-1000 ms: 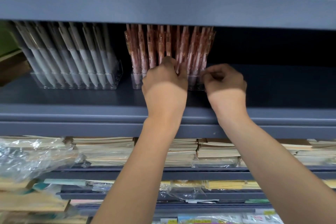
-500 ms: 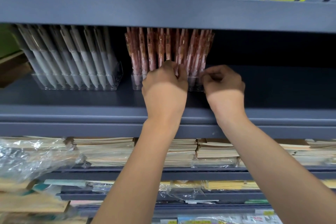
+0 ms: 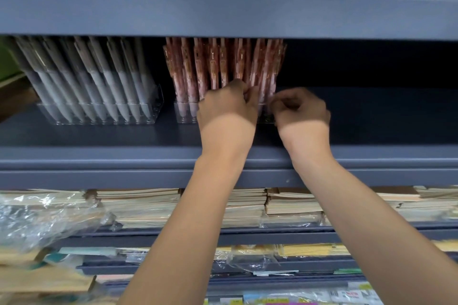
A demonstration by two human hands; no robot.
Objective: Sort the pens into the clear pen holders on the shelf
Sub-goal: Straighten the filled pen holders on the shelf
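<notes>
Pink pens (image 3: pixel 223 67) upright, packed in clear holder (image 3: pixel 182 112).

A dark grey-blue metal shelf (image 3: pixel 99 136) carries two clear pen holders side by side: the left holder (image 3: pixel 99 112) packed with leaning grey pens (image 3: pixel 99 77), the right holder (image 3: pixel 184 112) with upright pink patterned pens (image 3: pixel 213 62). The shelf's right half lies bare.

Two pen holders (image 3: pixel 99 112) (image 3: pixel 184 111) stand side by side on the shelf (image 3: pixel 99 136).

Two bare forearms w/ hands (image 3: pixel 228 111), no sleeves, watch or rings visible.
</notes>
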